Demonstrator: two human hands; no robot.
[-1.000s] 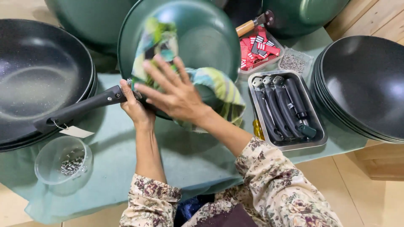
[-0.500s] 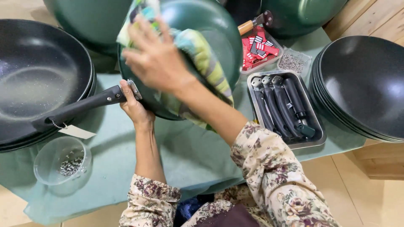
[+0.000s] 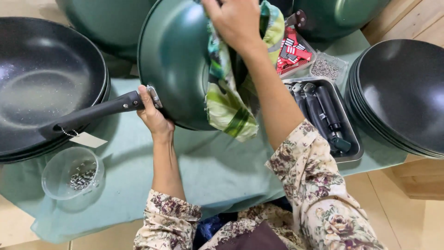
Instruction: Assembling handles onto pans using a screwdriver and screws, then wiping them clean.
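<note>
- Presently, the left hand (image 3: pixel 155 115) is clenched around the base of the black handle (image 3: pixel 92 113) of a dark green wok (image 3: pixel 173 65), right at the metal bracket where handle meets bowl.
- The wok is held tilted above the counter (image 3: pixel 217 171), its rounded green outer side turned toward the camera, its handle pointing left.
- The right hand (image 3: pixel 233 21) grasps a patterned green and yellow cloth (image 3: pixel 229 102) and presses it against the upper part of the wok; the loose end of the cloth hangs down over the bowl's right side.
- A paper tag (image 3: pixel 88 139) on a small chain hangs from the handle's far end.
- To the left, a stack of black pans (image 3: pixel 44 88) rests on the teal cover of the counter, partly beneath the handle.
- A clear plastic bowl (image 3: pixel 69 173) holding small metal parts sits near the front left edge.
- To the right, a metal tray (image 3: pixel 344 150) holds several black handles lying side by side.
- Behind the tray lie a red box of small packets (image 3: pixel 293 51) and a clear bag of small metal pieces (image 3: pixel 326 67).
- At far right stands a second stack of dark pans (image 3: pixel 400 92).
- More green woks (image 3: pixel 101 21) stand along the back.
</note>
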